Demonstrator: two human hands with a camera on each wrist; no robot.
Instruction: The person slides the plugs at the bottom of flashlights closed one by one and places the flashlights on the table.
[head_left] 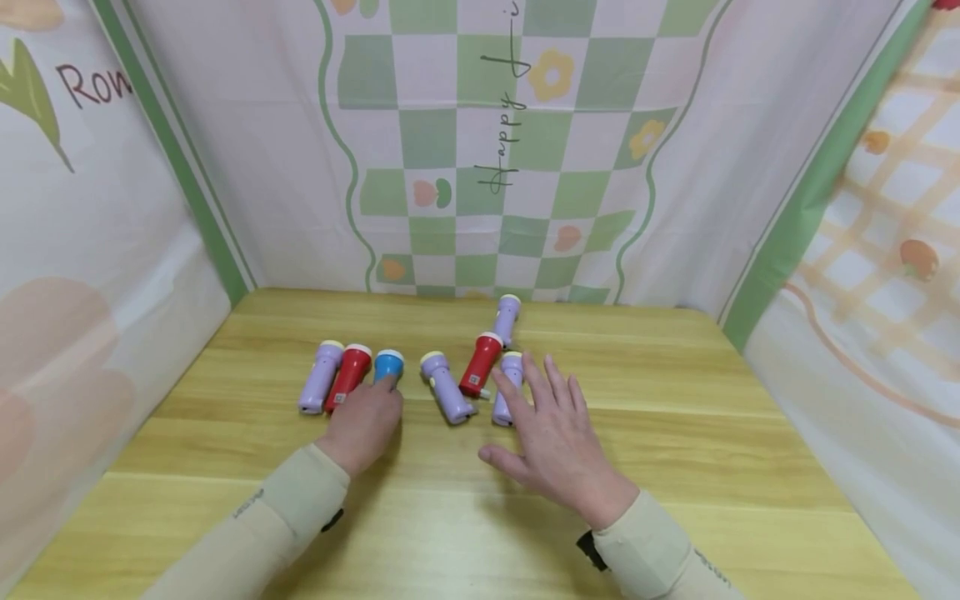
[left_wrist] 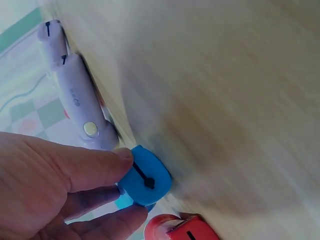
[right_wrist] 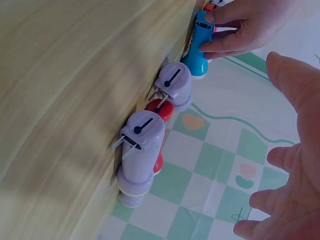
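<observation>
My left hand (head_left: 367, 425) pinches a blue toy flashlight (head_left: 388, 364) by its tail end, thumb on one side and fingers on the other, as the left wrist view shows. Left of it lie a red flashlight (head_left: 349, 375) and a purple flashlight (head_left: 321, 377), side by side. My right hand (head_left: 557, 442) hovers palm down with fingers spread, just right of another purple flashlight (head_left: 507, 392). In the right wrist view that purple flashlight (right_wrist: 142, 145) has its thin metal prongs sticking out, and nothing is in my right hand.
Between the hands lie a tilted purple flashlight (head_left: 447, 387) and a second red flashlight (head_left: 481, 365). Behind them one more purple flashlight (head_left: 507, 318) lies near the back of the wooden table (head_left: 637, 367). A patterned cloth (head_left: 487, 142) hangs behind the table.
</observation>
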